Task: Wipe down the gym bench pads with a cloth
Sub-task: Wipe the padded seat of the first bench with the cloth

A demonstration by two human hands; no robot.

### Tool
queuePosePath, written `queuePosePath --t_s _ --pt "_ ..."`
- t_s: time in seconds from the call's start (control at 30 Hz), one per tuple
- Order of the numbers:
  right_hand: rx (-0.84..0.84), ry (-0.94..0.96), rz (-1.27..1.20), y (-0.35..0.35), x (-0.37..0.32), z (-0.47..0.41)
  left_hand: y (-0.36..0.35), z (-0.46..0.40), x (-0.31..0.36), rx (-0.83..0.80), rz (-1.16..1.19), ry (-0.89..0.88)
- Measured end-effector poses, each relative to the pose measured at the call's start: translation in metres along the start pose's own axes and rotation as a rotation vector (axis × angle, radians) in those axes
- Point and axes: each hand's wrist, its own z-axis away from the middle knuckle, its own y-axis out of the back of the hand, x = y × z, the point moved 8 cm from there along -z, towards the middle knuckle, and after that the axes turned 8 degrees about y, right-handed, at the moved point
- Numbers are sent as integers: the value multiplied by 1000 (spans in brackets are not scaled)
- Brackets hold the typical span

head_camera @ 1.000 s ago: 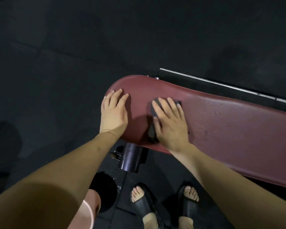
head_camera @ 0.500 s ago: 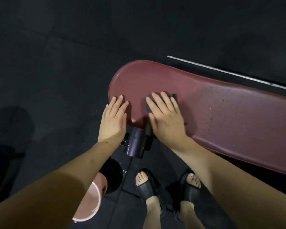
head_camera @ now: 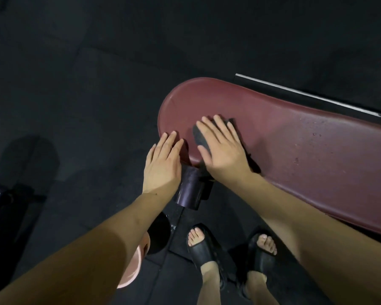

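At the far left of the dark rubber floor [head_camera: 97,84] stands some black equipment, too dim to identify, and nearer the person's feet a pale pink plastic bucket [head_camera: 132,269] shows from under the left forearm. The left hand [head_camera: 162,164] lies flat with straight fingers, holding nothing, its fingertips resting on the rounded end of the long maroon padded vinyl worktop [head_camera: 295,150], seemingly to steady it. Just below that end a black cylindrical support post [head_camera: 188,190] carries the pad. To the right, the right hand [head_camera: 223,150] presses spread, straight fingers down on a dark folded cloth [head_camera: 199,135], which lies on the pad near its rounded end and shows past the fingers on both sides. Wiping appears to be under way at this end. Farther right the pad looks speckled, so the next move probably calls for sliding the cloth rightward along the surface under even pressure, keeping it flat beneath the palm.
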Motion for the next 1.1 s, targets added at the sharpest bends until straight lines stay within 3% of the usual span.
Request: queuePosePath --t_s 0.13,0.3,0.4,0.5,0.63,0.7,0.8,0.9,1.0,1.1 --pt "34 -47 -112 11 16 -16 7 -3 -4 -3 3 7" --pt "110 -132 -96 -1 11 -124 14 -1 -29 -3 85 139" --pt "30 23 -38 -17 -22 -136 21 -1 -46 10 117 197" --pt "-95 298 -37 -24 -59 -81 31 2 -61 36 150 243" --pt "-200 471 -6 -26 -54 -83 27 6 -70 8 136 225" --pt "-154 415 -4 -27 -39 -118 24 6 -70 5 130 219" --pt "-26 153 -33 -24 -24 -156 21 7 -70 -14 131 224" --pt "15 202 -32 -26 -49 -133 24 11 -74 -26 143 255" --pt "-64 365 -77 -26 -71 -70 29 15 -75 -45 144 280" --pt "-95 400 -94 -25 -63 -36 30 26 -68 -83 140 274"
